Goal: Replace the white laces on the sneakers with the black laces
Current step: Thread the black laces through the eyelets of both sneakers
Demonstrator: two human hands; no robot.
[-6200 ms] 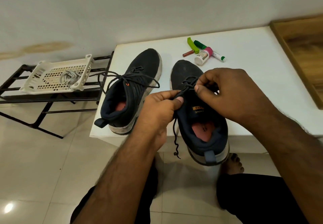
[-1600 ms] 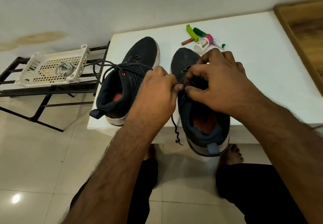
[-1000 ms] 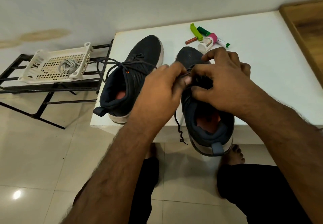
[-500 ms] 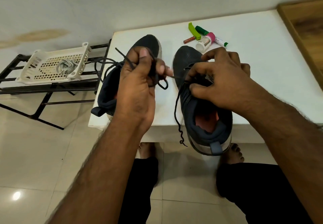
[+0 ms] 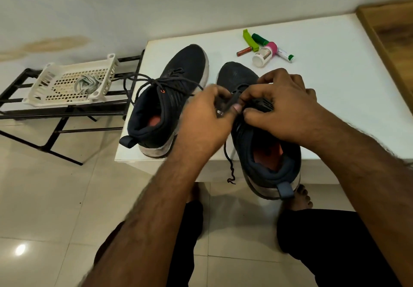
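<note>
Both hands meet over the right shoe [image 5: 266,152], right at the eyelets. The left hand [image 5: 205,119] pinches the black lace [image 5: 230,104] between thumb and fingertips, the tip angled up toward the shoe's toe. The right hand [image 5: 283,107] curls over the tongue just beside that pinch, its thumb and forefinger closed on the shoe's upper or the lace there; which of the two I cannot tell. This looks like threading: the lace end being fed through an eyelet on the second shoe.

Below the pinch, the lace's other end [image 5: 230,168] hangs loose past the table edge. Out past the left hand's knuckles sits the left shoe [image 5: 169,98], already laced in black, ends untied. Further left again, the white laces [image 5: 87,83] lie bundled in a basket [image 5: 44,89] on a black rack [image 5: 67,112].

Next move, I'd say: poke the tip cleanly through the hole, then swap fingers to pull the slack, steadying the upper so it doesn't fold.

The table [image 5: 335,85] is white and smooth; the right shoe's heel overhangs its near edge. Beyond the right hand, small tubes and a bottle [image 5: 263,55]. Glossy pale tiles below, plain wall behind, wood panel at far right.
</note>
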